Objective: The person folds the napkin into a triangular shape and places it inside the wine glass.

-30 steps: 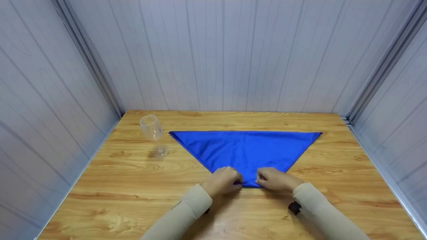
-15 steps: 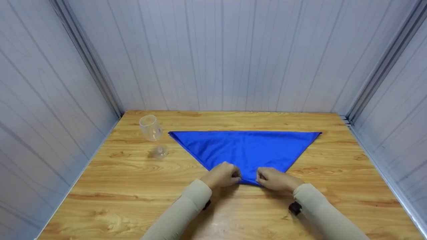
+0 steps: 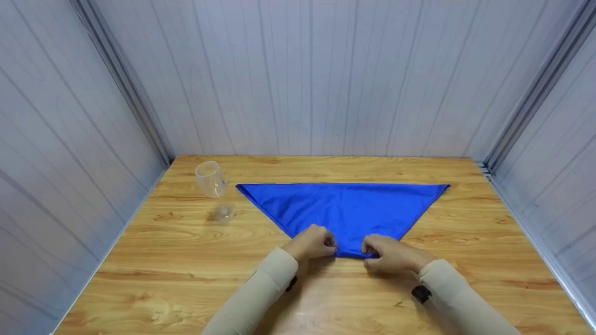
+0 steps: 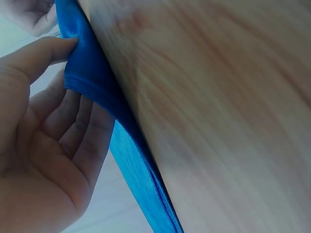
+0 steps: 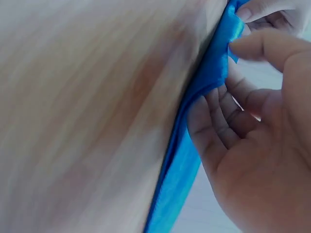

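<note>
A blue cloth [image 3: 344, 209] lies on the table in a folded shape, its long straight edge at the back and a short edge towards me. My left hand [image 3: 313, 243] pinches the left part of that near edge; in the left wrist view its thumb presses the folded strip [image 4: 90, 68] against the fingers. At the right part of the same edge, my right hand [image 3: 393, 252] holds the cloth between thumb and curled fingers. The right wrist view shows the turned-up strip [image 5: 214, 68] there, with the other hand close beyond it. Fingers partly hide the near corners.
A clear stemmed glass [image 3: 212, 180] stands upright at the left, near the cloth's back left corner. The wood-grain table [image 3: 153, 260] is enclosed by pale panel walls [image 3: 307, 79] at the back and both sides.
My left hand has moved slightly away from me, and the cloth's near edge has shifted back with it. My right hand has slid a little to the right along the edge. The glass has stayed put.
</note>
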`<action>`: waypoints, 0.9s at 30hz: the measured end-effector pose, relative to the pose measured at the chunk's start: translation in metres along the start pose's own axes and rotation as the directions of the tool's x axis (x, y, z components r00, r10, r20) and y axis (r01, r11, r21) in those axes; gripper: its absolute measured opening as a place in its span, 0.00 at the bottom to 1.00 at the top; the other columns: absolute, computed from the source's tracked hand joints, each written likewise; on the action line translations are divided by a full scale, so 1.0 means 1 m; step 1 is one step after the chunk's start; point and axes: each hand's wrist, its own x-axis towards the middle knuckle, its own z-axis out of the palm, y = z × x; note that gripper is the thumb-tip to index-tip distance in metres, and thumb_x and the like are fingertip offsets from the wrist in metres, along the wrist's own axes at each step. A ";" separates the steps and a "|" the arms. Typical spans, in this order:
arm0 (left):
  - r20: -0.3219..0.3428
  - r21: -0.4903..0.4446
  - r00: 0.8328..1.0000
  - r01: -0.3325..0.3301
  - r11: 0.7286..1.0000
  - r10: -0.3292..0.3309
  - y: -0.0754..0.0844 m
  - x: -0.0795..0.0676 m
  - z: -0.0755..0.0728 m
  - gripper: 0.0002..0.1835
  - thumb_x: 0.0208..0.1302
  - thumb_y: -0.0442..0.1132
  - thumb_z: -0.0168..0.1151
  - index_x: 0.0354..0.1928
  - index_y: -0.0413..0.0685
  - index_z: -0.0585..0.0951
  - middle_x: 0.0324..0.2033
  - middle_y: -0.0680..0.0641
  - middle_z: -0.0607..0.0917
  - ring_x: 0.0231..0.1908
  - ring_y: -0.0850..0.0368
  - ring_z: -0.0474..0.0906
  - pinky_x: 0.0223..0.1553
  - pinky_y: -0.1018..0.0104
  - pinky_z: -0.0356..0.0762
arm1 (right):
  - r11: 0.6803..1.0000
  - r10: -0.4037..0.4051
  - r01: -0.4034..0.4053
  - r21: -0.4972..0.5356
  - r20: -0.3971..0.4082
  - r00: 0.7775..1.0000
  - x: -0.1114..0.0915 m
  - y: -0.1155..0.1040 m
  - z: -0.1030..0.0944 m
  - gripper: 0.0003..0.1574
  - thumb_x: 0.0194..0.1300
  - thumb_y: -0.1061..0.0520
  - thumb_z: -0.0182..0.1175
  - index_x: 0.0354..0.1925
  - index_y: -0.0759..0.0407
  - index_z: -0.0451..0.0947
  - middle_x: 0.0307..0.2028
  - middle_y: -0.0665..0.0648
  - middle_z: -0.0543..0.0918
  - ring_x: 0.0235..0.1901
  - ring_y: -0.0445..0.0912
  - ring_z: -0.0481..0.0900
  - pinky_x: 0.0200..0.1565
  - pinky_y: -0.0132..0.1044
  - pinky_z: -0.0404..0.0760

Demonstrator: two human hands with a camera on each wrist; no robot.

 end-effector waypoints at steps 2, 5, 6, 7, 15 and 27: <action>-0.001 -0.002 1.000 0.002 1.000 -0.002 -0.001 0.000 0.000 0.03 0.61 0.39 0.71 0.34 0.48 0.89 0.31 0.55 0.87 0.35 0.65 0.81 0.38 0.72 0.79 | 0.999 -0.016 0.016 -0.052 0.002 1.000 -0.002 -0.002 0.000 0.10 0.68 0.55 0.64 0.43 0.54 0.73 0.37 0.50 0.72 0.37 0.45 0.69 0.39 0.40 0.71; -0.004 -0.004 1.000 0.000 1.000 0.000 -0.001 0.000 0.000 0.03 0.61 0.39 0.71 0.35 0.48 0.89 0.31 0.55 0.87 0.34 0.66 0.80 0.37 0.72 0.78 | 0.992 -0.033 0.033 -0.120 0.001 0.999 -0.003 -0.004 0.000 0.12 0.68 0.54 0.65 0.44 0.54 0.72 0.39 0.49 0.72 0.37 0.45 0.70 0.40 0.40 0.72; -0.005 -0.005 1.000 0.000 1.000 0.000 -0.001 0.000 0.000 0.03 0.61 0.39 0.71 0.35 0.48 0.89 0.31 0.55 0.87 0.33 0.66 0.79 0.37 0.72 0.78 | 0.991 -0.033 0.033 -0.131 -0.001 0.999 -0.004 -0.005 0.000 0.11 0.69 0.54 0.65 0.44 0.54 0.73 0.39 0.49 0.72 0.37 0.45 0.70 0.40 0.40 0.73; -0.006 -0.006 1.000 -0.001 1.000 0.001 -0.001 -0.001 0.000 0.03 0.61 0.39 0.71 0.35 0.48 0.89 0.31 0.55 0.87 0.33 0.67 0.78 0.37 0.73 0.77 | 0.990 -0.037 0.035 -0.138 -0.007 0.999 -0.004 -0.005 0.000 0.11 0.69 0.54 0.65 0.44 0.54 0.73 0.39 0.49 0.72 0.37 0.44 0.70 0.40 0.41 0.73; -0.008 -0.024 1.000 0.001 1.000 -0.001 -0.001 -0.002 0.000 0.04 0.61 0.39 0.71 0.35 0.47 0.89 0.31 0.55 0.87 0.33 0.66 0.79 0.37 0.73 0.78 | 0.982 -0.073 0.058 -0.179 -0.080 0.994 -0.002 0.001 0.003 0.04 0.71 0.57 0.62 0.41 0.52 0.75 0.38 0.46 0.74 0.37 0.42 0.73 0.40 0.42 0.76; 0.005 -0.044 1.000 -0.008 0.999 0.008 -0.004 -0.001 0.000 0.05 0.65 0.40 0.68 0.35 0.46 0.88 0.29 0.56 0.85 0.29 0.67 0.72 0.35 0.73 0.73 | 0.981 -0.084 0.066 -0.185 -0.091 0.992 0.011 0.007 -0.003 0.10 0.76 0.57 0.55 0.35 0.55 0.78 0.31 0.45 0.77 0.33 0.41 0.74 0.38 0.43 0.76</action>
